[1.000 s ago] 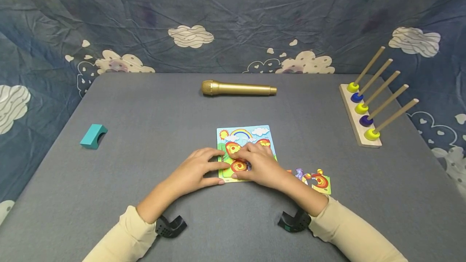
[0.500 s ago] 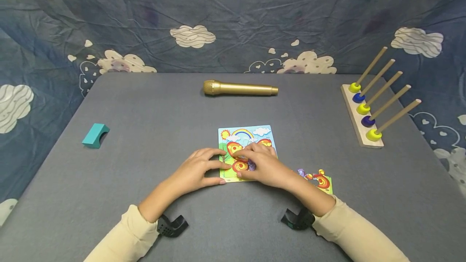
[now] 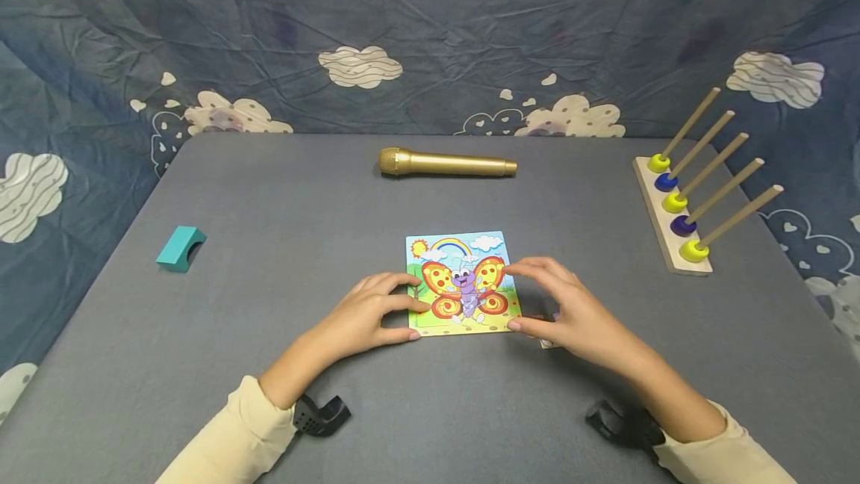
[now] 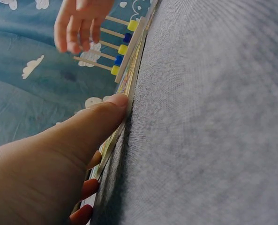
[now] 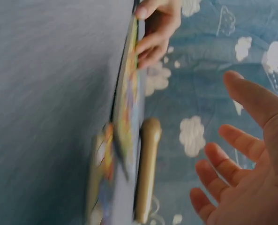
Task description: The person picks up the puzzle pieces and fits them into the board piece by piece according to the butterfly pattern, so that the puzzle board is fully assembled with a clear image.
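A square butterfly puzzle lies flat on the grey table, with a rainbow and sun along its top. At its left side my left hand rests, index and middle fingers over the picture and thumb at the front left corner. In the left wrist view that thumb lies along the board's edge. My right hand hovers near the right edge, fingers and thumb spread, holding nothing; the right wrist view shows its loosely spread fingers. Loose puzzle pieces are mostly hidden beneath the right hand.
A gold microphone lies behind the puzzle. To the right stands a wooden peg stand with yellow and blue beads on tall pegs. A teal arch block sits at left. A dark cloud-print cloth hangs behind the table.
My right hand has lifted off the puzzle and moved right, its fingers spreading and uncovering the whole butterfly. It now covers most of the loose pieces. My left hand stays on the board.
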A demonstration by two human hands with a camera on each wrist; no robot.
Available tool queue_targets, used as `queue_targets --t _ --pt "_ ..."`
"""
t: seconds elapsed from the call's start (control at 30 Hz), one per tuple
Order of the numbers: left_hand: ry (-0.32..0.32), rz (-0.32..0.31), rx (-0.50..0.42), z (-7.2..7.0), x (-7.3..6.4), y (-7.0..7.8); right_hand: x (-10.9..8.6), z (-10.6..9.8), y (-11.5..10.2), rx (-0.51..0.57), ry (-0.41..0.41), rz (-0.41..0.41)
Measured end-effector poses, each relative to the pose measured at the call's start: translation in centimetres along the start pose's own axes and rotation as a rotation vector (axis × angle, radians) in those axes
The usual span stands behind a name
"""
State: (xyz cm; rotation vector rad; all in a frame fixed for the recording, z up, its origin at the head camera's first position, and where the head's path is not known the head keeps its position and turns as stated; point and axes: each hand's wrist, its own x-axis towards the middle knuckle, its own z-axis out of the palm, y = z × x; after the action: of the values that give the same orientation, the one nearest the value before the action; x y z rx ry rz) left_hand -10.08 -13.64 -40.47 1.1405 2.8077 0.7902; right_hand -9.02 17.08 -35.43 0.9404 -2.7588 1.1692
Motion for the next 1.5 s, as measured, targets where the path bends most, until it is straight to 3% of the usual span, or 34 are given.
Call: queue_targets --t 0.13,0.3,0.6,0.93,1.5 --pt "-0.003 -0.002 0.001 0.0 0.0 0.0 -1.7 -0.7 1.1 -0.005 0.010 0.024" --pt "-0.006 -0.004 0.002 0.0 0.1 0.1 -3.3 -0.9 2.9 -0.025 -0.042 0.061" --pt "0.000 -0.001 0.005 0.1 0.1 0.0 -4.2 -1.0 5.2 -0.074 -0.143 0.064" --pt "-0.002 -0.007 -0.001 0.2 0.0 0.0 -4.2 -0.8 5.1 -0.202 -0.140 0.015" --pt "-0.004 -0.015 -0.011 0.2 -0.1 0.0 -3.2 -0.7 3.6 -0.195 -0.072 -0.079"
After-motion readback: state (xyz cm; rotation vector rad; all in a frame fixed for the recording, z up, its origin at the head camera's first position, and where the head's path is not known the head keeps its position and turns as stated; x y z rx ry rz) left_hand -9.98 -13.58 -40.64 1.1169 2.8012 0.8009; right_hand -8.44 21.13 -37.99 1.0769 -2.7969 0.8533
